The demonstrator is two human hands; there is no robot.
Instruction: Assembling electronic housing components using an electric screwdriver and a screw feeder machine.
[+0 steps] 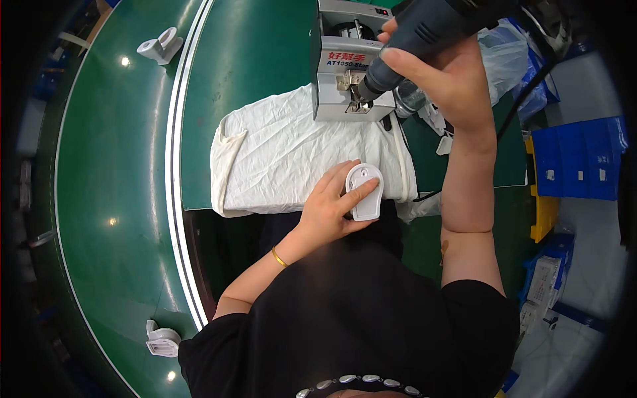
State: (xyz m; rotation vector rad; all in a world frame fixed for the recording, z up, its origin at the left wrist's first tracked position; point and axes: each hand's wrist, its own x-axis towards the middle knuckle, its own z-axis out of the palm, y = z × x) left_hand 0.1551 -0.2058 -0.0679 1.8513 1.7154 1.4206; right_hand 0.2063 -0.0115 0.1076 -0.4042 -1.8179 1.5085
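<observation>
Green and glossy, a long curved strip [119,166] runs down the far left, with one white moulded piece [160,46] lying on it near the top and a similar lower piece [163,339] near the bottom, beside the person's sleeve. White rails [174,152] edge this strip, and past them lies a green surface [245,53] on which a wrinkled white cloth [279,139] is spread. Over the near right part of the cloth comes the left hand [326,209], a gold bracelet [279,257] at its wrist. It pinches a white plastic part [363,202], rounded at the top and narrower below, with the thumb across its recessed face and the other fingers mostly hidden behind. Beyond the cloth stands a grey machine [325,89] with a metal fitting on its front. A dark power driver [415,43] slants down, its tip at that fitting; whether they touch cannot be told. The right hand [458,79] is wrapped around the driver's body, thumb along the near side. Farther right are a crumpled clear bag [501,56], blue bins [577,159] and a yellow bin [544,212].
</observation>
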